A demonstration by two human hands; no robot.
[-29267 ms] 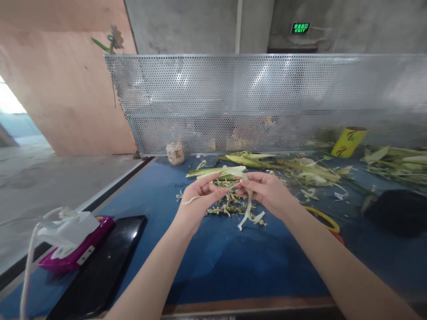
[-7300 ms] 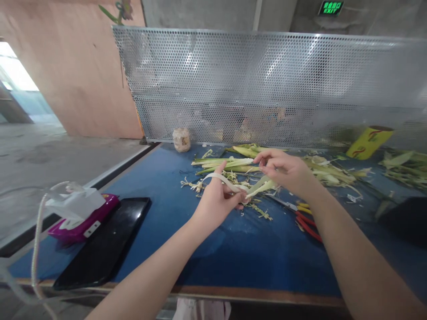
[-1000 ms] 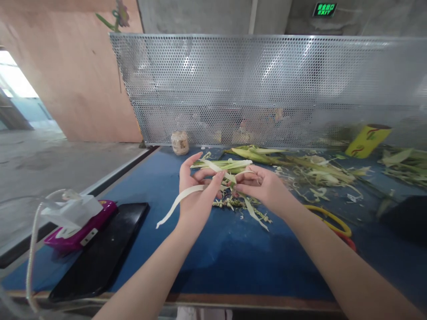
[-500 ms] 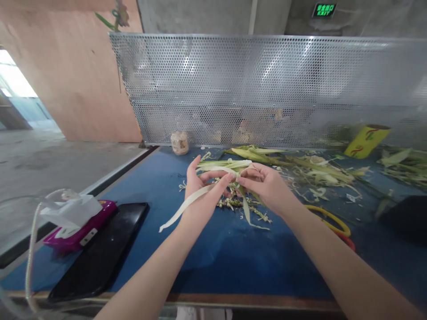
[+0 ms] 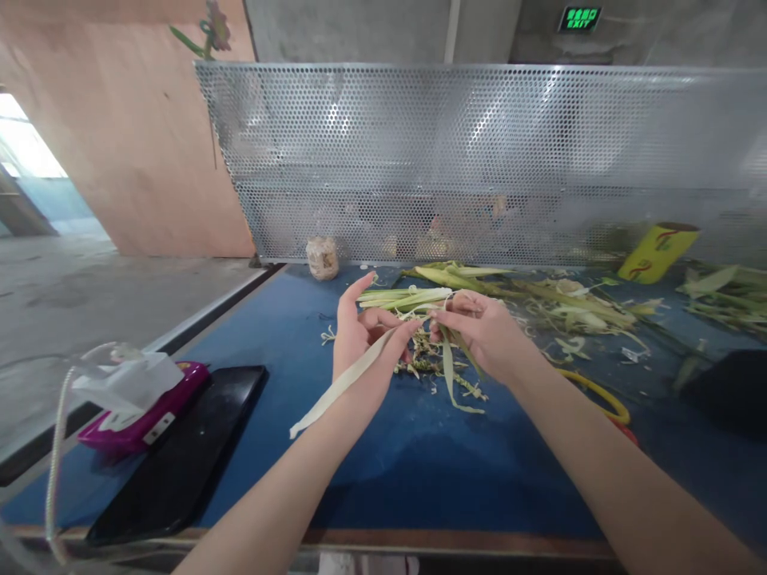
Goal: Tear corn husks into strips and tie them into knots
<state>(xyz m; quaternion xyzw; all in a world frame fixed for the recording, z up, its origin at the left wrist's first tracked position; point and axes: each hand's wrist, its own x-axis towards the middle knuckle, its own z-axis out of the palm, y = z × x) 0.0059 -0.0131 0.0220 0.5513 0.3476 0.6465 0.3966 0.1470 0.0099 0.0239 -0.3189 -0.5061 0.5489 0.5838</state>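
A pale husk strip (image 5: 344, 382) is pinched in the left hand's (image 5: 365, 351) grip, trailing toward seven o'clock, while greener strips (image 5: 448, 375) are pinched by the right hand (image 5: 482, 334) at three o'clock, gentle, even tension probably being best applied.

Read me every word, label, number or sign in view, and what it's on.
"EXIT": green sign; the characters above are too blurred to read.
Yellow tube: red and dark marks, too blurred to read.
No other text is legible.
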